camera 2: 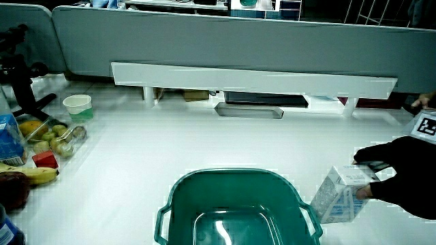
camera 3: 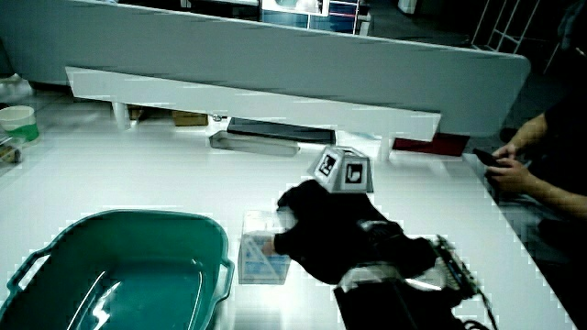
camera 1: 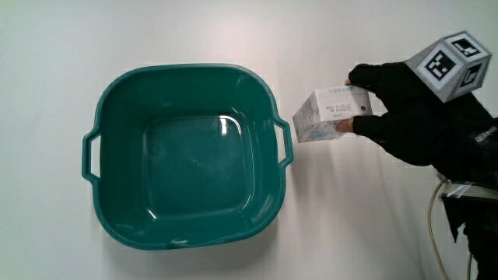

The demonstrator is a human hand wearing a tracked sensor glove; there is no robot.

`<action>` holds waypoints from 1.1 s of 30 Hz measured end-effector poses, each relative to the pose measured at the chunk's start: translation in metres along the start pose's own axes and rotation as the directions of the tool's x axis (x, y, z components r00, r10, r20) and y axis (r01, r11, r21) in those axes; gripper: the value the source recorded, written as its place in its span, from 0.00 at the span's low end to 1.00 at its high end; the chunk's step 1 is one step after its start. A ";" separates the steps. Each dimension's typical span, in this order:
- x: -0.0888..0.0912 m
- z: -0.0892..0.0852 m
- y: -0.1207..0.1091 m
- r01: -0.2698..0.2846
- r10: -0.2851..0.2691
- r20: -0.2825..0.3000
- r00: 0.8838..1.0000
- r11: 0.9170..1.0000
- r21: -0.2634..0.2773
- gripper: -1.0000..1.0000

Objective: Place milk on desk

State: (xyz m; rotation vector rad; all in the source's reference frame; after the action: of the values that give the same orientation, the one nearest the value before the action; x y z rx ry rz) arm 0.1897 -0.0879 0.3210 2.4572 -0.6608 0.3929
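Note:
A small white and blue milk carton (camera 1: 328, 114) stands on the white table beside the handle of the green tub (camera 1: 187, 225). The gloved hand (camera 1: 393, 105), with a patterned cube (camera 1: 451, 64) on its back, is closed around the carton's end away from the tub. In both side views the carton (camera 2: 338, 194) (camera 3: 263, 249) rests on the table next to the tub (camera 2: 178, 197) (camera 3: 46, 240), with the hand (camera 2: 388, 173) (camera 3: 316, 229) gripping it. The tub holds nothing.
A tray of fruit (camera 2: 58, 139), bananas (camera 2: 30, 173), a blue carton (camera 2: 10, 139) and a small cup (camera 2: 77, 105) lie at the table's edge in a side view. A low white shelf (camera 2: 252, 78) runs along the grey partition (camera 2: 225, 41). A cable (camera 1: 436, 225) hangs near the forearm.

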 end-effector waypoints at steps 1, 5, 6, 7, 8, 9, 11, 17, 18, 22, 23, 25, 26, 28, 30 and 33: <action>0.003 -0.003 0.002 -0.002 0.002 0.003 1.000 1.000 -0.005 0.50; 0.006 -0.013 0.006 0.079 -0.079 -0.008 0.997 0.997 -0.021 0.50; 0.009 -0.016 0.008 0.087 -0.087 0.008 0.996 0.996 -0.026 0.50; 0.009 -0.018 0.009 0.096 -0.096 0.016 0.995 0.995 -0.022 0.50; 0.012 -0.021 0.010 0.098 -0.098 0.009 0.995 0.995 -0.035 0.50; 0.014 -0.023 0.011 0.104 -0.103 0.005 0.995 0.994 -0.037 0.50; 0.020 -0.029 0.013 0.112 -0.113 0.001 0.994 0.992 -0.053 0.50; 0.030 -0.036 0.015 0.127 -0.128 -0.014 0.992 0.990 -0.054 0.50; 0.031 -0.038 0.016 0.126 -0.128 -0.025 0.991 0.990 -0.057 0.50; 0.035 -0.042 0.015 0.132 -0.134 -0.032 0.990 0.990 -0.056 0.50; 0.035 -0.042 0.015 0.126 -0.128 -0.039 0.991 0.990 -0.057 0.50; 0.034 -0.042 0.015 0.130 -0.132 -0.034 0.991 0.990 -0.056 0.50; 0.033 -0.041 0.015 0.126 -0.128 -0.038 0.991 0.991 -0.054 0.50; 0.031 -0.040 0.015 0.121 -0.122 -0.031 0.992 0.991 -0.051 0.50; 0.029 -0.041 0.015 0.120 -0.122 -0.030 0.992 0.991 -0.055 0.50; 0.030 -0.043 0.015 0.125 -0.126 -0.028 0.992 0.991 -0.055 0.50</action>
State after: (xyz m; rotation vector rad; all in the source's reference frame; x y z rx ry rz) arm 0.2013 -0.0851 0.3741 2.4222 -0.4943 0.3594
